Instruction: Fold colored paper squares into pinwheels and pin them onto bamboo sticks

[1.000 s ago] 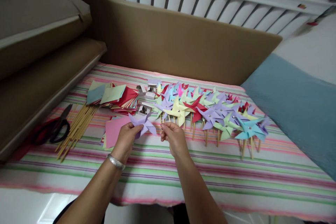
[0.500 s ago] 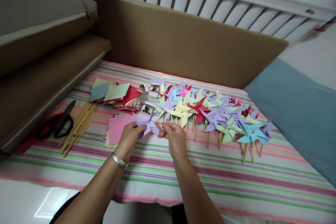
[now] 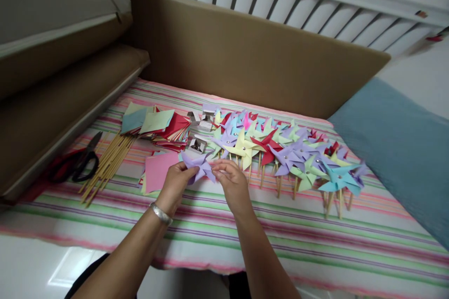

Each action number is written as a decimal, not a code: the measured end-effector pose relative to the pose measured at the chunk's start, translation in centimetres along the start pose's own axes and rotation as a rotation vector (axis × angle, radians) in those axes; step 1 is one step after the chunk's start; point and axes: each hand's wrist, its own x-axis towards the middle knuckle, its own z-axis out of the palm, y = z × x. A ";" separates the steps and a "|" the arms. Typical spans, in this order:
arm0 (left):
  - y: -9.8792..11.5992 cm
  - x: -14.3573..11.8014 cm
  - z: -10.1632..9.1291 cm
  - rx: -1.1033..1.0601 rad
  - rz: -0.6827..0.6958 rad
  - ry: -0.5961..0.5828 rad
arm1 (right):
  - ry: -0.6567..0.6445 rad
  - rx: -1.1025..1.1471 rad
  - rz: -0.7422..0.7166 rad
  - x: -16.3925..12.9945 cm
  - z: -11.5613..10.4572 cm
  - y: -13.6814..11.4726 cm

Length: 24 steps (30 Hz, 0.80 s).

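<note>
A purple paper pinwheel [image 3: 199, 164] with folded blades is held up over the near part of the cloth. My left hand [image 3: 178, 178], with a silver bangle at its wrist, pinches it from the left between thumb and fingers. At its right blade is my right hand [image 3: 231, 181], thumb and fingers closed on the blade's edge; whether a small pin is also between them cannot be made out. Just beyond the pinwheel lies an opened small box [image 3: 197, 144] with shiny metal pins. Pink paper squares [image 3: 159, 170] lie beside my left hand.
Finished pinwheels [image 3: 287, 155] on sticks crowd the right. Stacked coloured paper [image 3: 171, 131], wooden sticks [image 3: 108, 163] and black-handled scissors [image 3: 82, 161] lie left on the striped cloth [image 3: 217, 231]. A brown board [image 3: 245, 56] stands behind; cushions [image 3: 70, 79] rise at left.
My right hand has moved in to the pinwheel's right blade; before, its pinched fingers were just apart from it. My left hand keeps its hold. The view has shifted slightly.
</note>
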 end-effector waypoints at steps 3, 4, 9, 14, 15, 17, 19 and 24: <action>0.0 -0.3 0.4 -0.023 0.011 -0.030 | -0.009 -0.111 -0.050 -0.1 0.2 0.0; -0.1 -0.4 0.6 -0.032 0.016 -0.040 | -0.010 -0.132 -0.056 -0.2 0.3 0.2; -0.2 -0.8 1.3 -0.035 0.039 -0.077 | -0.016 -0.192 -0.073 0.0 0.7 1.3; -0.2 -1.1 1.4 -0.030 0.049 -0.093 | -0.016 -0.153 -0.003 0.1 0.7 1.5; -0.2 -1.0 1.4 -0.030 0.050 -0.101 | -0.023 -0.135 0.025 0.2 0.7 1.5; -0.2 -1.0 1.2 -0.025 0.056 -0.122 | -0.035 -0.109 0.073 0.2 0.6 1.3; -0.3 -1.0 1.1 -0.020 0.061 -0.143 | -0.041 -0.098 0.094 0.2 0.5 1.2; -0.2 -1.0 1.2 -0.016 0.053 -0.133 | -0.030 -0.115 0.073 0.2 0.5 1.2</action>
